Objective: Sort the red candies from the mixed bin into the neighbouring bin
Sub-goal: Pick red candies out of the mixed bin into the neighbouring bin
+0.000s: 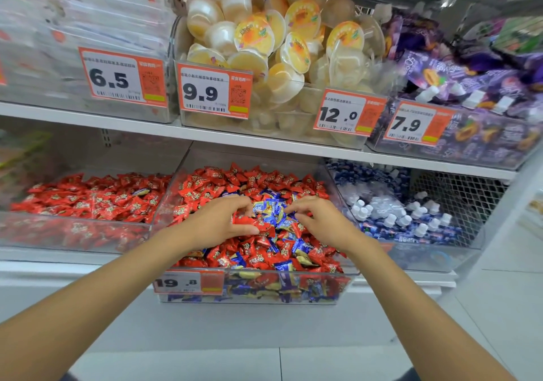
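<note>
Because red wrapped candies [211, 188] lie mixed with blue wrapped candies [269, 211] in the clear plastic bin [348, 277], the left hand [219, 223] has its grip pinching reds; the right hand [321, 222] curls, grip untellable.

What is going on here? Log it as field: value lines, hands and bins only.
left hand: pinches a red candy over the mixed bin
right hand: fingers curled among the candies, grip unclear
mixed bin: red and blue candies, price tag 19.8
left bin: almost all red candies
</note>
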Demonstrator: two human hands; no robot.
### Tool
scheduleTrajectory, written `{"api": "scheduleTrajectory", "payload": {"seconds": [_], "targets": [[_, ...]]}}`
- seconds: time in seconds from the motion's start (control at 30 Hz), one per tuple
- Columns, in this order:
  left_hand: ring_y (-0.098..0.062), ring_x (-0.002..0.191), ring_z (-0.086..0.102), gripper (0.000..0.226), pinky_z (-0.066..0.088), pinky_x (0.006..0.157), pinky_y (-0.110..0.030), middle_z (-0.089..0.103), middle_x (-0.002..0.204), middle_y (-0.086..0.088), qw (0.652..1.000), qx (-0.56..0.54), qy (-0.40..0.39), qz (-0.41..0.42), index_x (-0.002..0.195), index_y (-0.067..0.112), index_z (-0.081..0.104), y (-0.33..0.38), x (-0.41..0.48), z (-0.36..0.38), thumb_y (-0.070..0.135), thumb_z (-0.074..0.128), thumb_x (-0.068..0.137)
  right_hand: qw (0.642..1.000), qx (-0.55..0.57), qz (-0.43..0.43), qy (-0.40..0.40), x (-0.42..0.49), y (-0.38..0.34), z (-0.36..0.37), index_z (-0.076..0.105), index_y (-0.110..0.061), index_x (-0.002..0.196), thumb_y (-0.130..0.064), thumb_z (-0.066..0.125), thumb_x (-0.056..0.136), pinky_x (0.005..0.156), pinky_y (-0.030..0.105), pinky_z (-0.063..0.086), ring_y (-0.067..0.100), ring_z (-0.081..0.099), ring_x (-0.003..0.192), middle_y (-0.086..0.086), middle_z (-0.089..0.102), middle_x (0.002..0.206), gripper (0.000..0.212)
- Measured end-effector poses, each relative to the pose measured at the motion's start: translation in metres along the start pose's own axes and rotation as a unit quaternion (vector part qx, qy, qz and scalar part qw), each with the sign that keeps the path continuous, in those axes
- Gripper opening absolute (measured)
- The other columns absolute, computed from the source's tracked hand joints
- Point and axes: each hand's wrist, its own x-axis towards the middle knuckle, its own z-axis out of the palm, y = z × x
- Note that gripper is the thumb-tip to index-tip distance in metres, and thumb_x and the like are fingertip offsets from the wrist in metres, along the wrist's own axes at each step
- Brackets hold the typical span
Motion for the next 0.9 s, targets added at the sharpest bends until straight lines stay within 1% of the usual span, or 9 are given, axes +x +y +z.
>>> {"api": "scheduleTrajectory", "payload": {"seconds": [0.1, 0.17, 0.23, 0.37, 0.47, 0.67, 0.77, 0.83, 0.9], "targets": [[-0.016, 0.07, 0.052, 0.017, 0.045, 0.07, -0.034, 0.063, 0.099, 0.006, 1.0, 0.024, 0.011, -0.005, 0.103, 0.033, 0.054, 0.001, 0.007, 0.006, 0.041, 0.059, 0.089, 1.0, -0.008, -0.005, -0.009, -0.003, 0.0, 0.002, 0.063, -0.02, 0.123, -0.031, 0.061, 0.093, 0.1, 0.034, 0.042, 0.016, 0.052, 0.113, 0.002, 0.057, 0.121, 0.032], [-0.005, 0.081, 0.054, 0.036, 0.046, 0.073, -0.027, 0.058, 0.112, 0.018, 0.999, 0.039, -0.011, -0.003, 0.128, 0.041, 0.049, 0.003, 0.011, 0.009, 0.038, 0.056, 0.092, 0.999, -0.017, 0.002, -0.048, -0.005, 0.002, 0.003, 0.059, -0.026, 0.128, -0.04, 0.067, 0.086, 0.105, 0.033, 0.038, 0.014, 0.047, 0.118, -0.001, 0.051, 0.127, 0.045], [-0.004, 0.084, 0.049, 0.046, 0.043, 0.073, -0.026, 0.053, 0.107, 0.016, 0.996, 0.074, -0.041, 0.004, 0.137, 0.04, 0.043, 0.006, 0.014, 0.013, 0.039, 0.055, 0.092, 0.997, -0.025, 0.001, -0.066, -0.008, 0.004, 0.004, 0.059, -0.027, 0.128, -0.036, 0.07, 0.085, 0.105, 0.031, 0.036, 0.012, 0.044, 0.117, -0.002, 0.049, 0.126, 0.045], [-0.007, 0.079, 0.047, 0.027, 0.035, 0.059, -0.025, 0.047, 0.093, 0.01, 0.99, 0.135, -0.049, 0.015, 0.113, 0.038, 0.062, 0.01, 0.021, 0.024, 0.046, 0.06, 0.087, 1.0, -0.009, -0.009, -0.022, -0.01, 0.009, -0.001, 0.06, -0.025, 0.127, -0.025, 0.068, 0.088, 0.086, 0.019, 0.034, -0.005, 0.044, 0.089, -0.011, 0.049, 0.111, 0.04], [-0.009, 0.079, 0.05, 0.011, 0.04, 0.063, -0.027, 0.048, 0.089, 0.012, 0.996, 0.084, -0.012, 0.01, 0.09, 0.029, 0.065, 0.011, 0.023, 0.024, 0.04, 0.062, 0.088, 1.0, 0.011, -0.003, 0.011, -0.011, 0.008, -0.005, 0.058, -0.025, 0.131, -0.024, 0.065, 0.09, 0.09, 0.02, 0.038, 0.0, 0.049, 0.097, -0.013, 0.052, 0.118, 0.041], [-0.007, 0.069, 0.054, 0.01, 0.041, 0.062, -0.026, 0.058, 0.076, 0.012, 0.994, 0.032, 0.104, -0.015, 0.083, 0.027, 0.063, 0.005, 0.011, -0.01, 0.03, 0.059, 0.091, 0.996, 0.078, -0.008, 0.043, -0.005, -0.011, -0.003, 0.062, -0.024, 0.126, -0.025, 0.057, 0.095, 0.075, 0.023, 0.05, 0.003, 0.062, 0.085, -0.009, 0.066, 0.107, 0.031], [-0.009, 0.069, 0.06, 0.009, 0.051, 0.064, -0.03, 0.059, 0.08, 0.011, 0.995, -0.016, 0.101, -0.023, 0.086, 0.028, 0.063, -0.002, -0.001, -0.023, 0.024, 0.058, 0.093, 0.997, 0.064, -0.041, -0.016, 0.002, -0.031, 0.012, 0.061, -0.019, 0.127, -0.026, 0.055, 0.096, 0.064, 0.007, 0.04, -0.013, 0.053, 0.068, -0.019, 0.057, 0.088, 0.032], [-0.006, 0.072, 0.056, 0.01, 0.046, 0.065, -0.021, 0.055, 0.085, 0.01, 0.996, 0.004, 0.084, -0.022, 0.091, 0.027, 0.064, -0.005, -0.008, -0.027, 0.022, 0.056, 0.094, 0.994, 0.028, -0.057, -0.083, 0.007, -0.041, 0.025, 0.053, -0.02, 0.136, -0.031, 0.056, 0.096, 0.078, 0.013, 0.041, -0.008, 0.055, 0.085, -0.008, 0.062, 0.106, 0.042], [-0.006, 0.077, 0.053, 0.008, 0.04, 0.068, -0.019, 0.055, 0.087, 0.009, 0.997, 0.024, 0.065, -0.018, 0.09, 0.026, 0.065, -0.008, -0.013, -0.027, 0.024, 0.057, 0.093, 0.984, -0.026, -0.055, -0.166, 0.012, -0.044, 0.039, 0.039, -0.025, 0.144, -0.042, 0.058, 0.092, 0.101, 0.033, 0.042, 0.015, 0.05, 0.117, 0.004, 0.049, 0.136, 0.059]]}}
